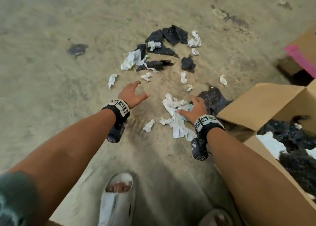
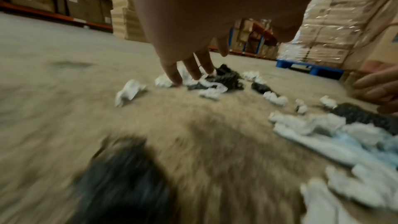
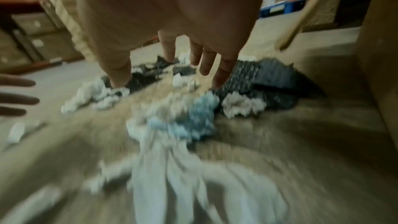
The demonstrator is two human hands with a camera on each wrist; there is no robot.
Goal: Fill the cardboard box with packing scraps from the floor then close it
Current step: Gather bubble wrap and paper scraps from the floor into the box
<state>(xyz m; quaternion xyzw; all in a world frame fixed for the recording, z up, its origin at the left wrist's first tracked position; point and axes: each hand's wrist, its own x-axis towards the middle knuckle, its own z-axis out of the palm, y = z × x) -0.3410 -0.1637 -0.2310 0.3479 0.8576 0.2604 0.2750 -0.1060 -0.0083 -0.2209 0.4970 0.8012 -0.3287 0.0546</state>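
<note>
Cardboard box open, part-filled. Right hand spread wide over white paper scraps just beside the box; left hand wide, empty. Risk: small scraps (farther from box) slip a loose scoop.

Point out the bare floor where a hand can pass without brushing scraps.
Free: the tan floor left of the left hand, and the strip between both hands, bordered ahead by small white paper wads. Crowded: beyond the hands, torn black foam pieces, and white crumpled paper under the right hand beside the open cardboard box.
</note>
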